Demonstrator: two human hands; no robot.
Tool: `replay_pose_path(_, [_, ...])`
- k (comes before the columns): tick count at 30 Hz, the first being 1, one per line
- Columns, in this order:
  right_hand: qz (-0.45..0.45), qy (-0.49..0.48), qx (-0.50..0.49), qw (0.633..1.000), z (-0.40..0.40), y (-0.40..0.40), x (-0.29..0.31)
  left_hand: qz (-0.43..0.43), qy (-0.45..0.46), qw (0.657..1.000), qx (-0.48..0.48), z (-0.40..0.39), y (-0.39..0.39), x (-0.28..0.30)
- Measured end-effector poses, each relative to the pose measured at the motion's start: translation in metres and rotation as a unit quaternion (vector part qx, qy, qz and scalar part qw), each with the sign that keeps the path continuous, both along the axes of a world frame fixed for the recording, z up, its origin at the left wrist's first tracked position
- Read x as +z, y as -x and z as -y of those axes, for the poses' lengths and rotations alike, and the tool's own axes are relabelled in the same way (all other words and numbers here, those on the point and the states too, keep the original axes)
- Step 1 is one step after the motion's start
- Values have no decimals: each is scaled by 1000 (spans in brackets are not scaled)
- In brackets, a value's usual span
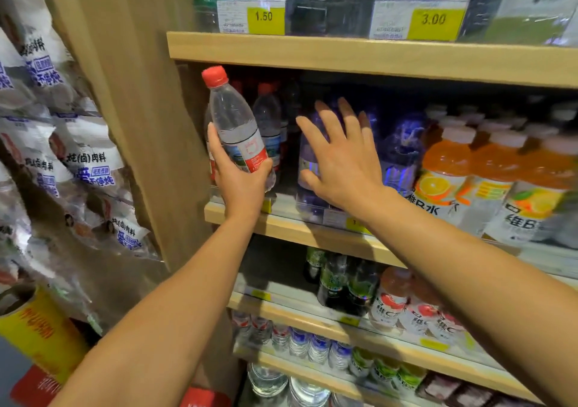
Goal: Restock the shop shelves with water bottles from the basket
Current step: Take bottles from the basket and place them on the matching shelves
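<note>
Water bottle (pixel 237 128), red cap, is in our left hand (pixel 240 184), fingers wrapped round the lower body at the label, held at the far left end of the middle shelf (pixel 281 222) just in front of the row of matching bottles (pixel 269 125). It's tilted, cap leaning left toward the wooden side panel (pixel 150 125). Right hand (pixel 341 159) has fingers spread and straight, holding nothing, up against the purple bottles (pixel 403 146) next lane over; we can't tell if it's actually touching them. Basket isn't in view. Step looks like seating this bottle in the water lane. To do it well: we straighten it upright first, clear the cap under the shelf above (pixel 344 53), set the base down flat behind the front lip, then slide it back until it meets the bottle behind. We keep the right hand steadying the purple neighbours so nothing tips sideways. Label faces out. Risk is mainly knocking the front bottle over if we push in at an angle.
</note>
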State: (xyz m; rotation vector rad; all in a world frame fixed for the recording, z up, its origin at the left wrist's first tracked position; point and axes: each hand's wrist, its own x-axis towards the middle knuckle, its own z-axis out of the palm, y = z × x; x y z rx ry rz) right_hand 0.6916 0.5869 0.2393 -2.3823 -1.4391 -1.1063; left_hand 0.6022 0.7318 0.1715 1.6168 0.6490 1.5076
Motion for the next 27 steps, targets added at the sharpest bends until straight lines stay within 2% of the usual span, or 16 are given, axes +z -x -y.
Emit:
replay_pose_path(9, [11, -4, 16, 1000, -1, 6, -1, -165, -39, 983, 64, -11, -3, -15])
replay_pose_path(14, [0, -11, 23, 1000, -2, 8, -4, -283, -60, 948, 130, -13, -11, -6])
replay_pose_path(22, [-24, -8, 36, 999, 4, 8, -14, -336, -136, 917, 166, -13, -5, -8])
replay_pose_path(27, [-39, -12, 51, 998, 4, 11, -19, -382, -124, 905, 142, -17, 5, -12])
